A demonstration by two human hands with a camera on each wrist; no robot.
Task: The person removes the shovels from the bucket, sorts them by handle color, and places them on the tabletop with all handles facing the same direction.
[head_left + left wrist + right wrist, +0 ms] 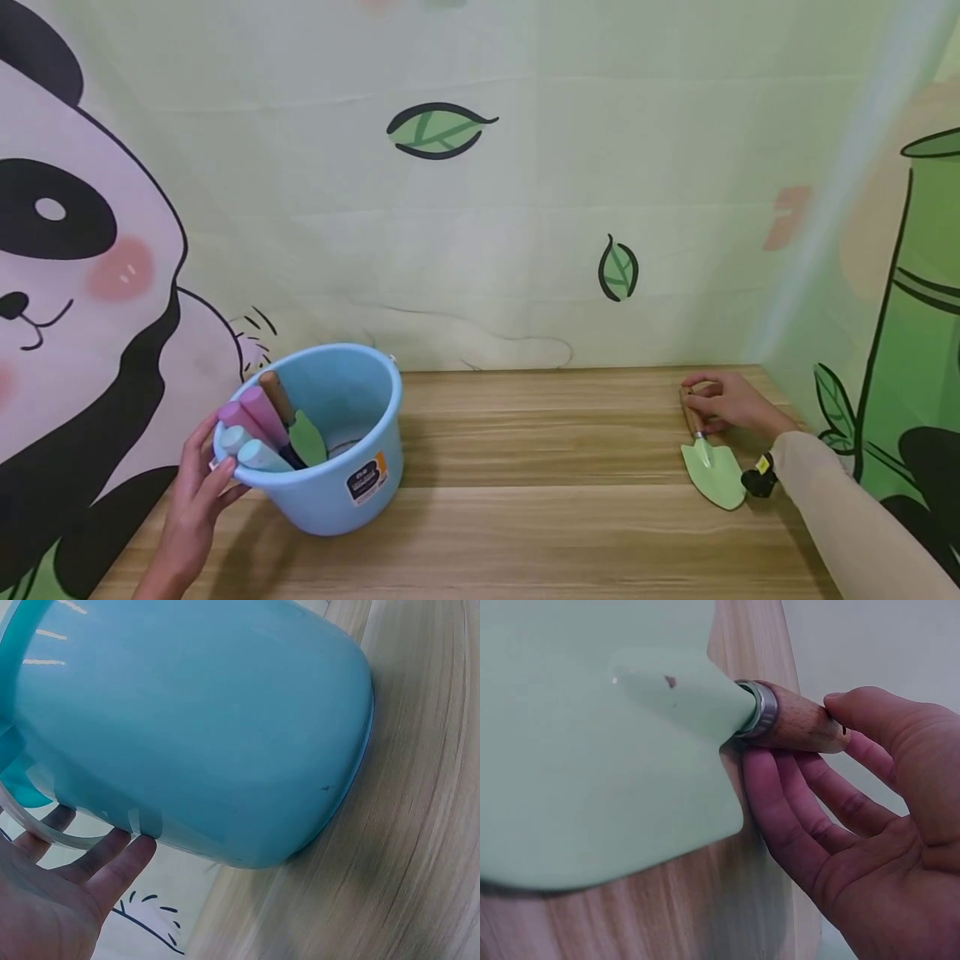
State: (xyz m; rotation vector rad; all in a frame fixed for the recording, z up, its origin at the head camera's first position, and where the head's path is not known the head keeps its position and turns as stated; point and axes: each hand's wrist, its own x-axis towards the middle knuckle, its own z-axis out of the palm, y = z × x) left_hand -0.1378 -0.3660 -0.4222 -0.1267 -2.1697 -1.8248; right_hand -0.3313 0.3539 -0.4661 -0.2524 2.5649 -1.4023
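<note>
Toward the left of the head view stands a light blue bucket (322, 492). My left hand (197, 492) spreads its fingers against the bucket's left side, fingertips (142, 846) touching the wall beside the white bail handle (37, 829). Inside lean tools with a wooden handle (276, 397), pink handles (262, 417) and pale blue handles (262, 456); a green blade (306, 440) shows among them. At the far right, my right hand (726, 402) pinches the wooden handle of a pale green trowel (712, 475) between thumb and fingers. Its blade points toward me, close over the table.
The wood-grain table (540, 500) runs between the bucket and the trowel. Behind it hangs a pale green backdrop (525, 275) with printed leaves, and a panda (82, 350) is printed at the left. A small black device (759, 478) sits at my right wrist.
</note>
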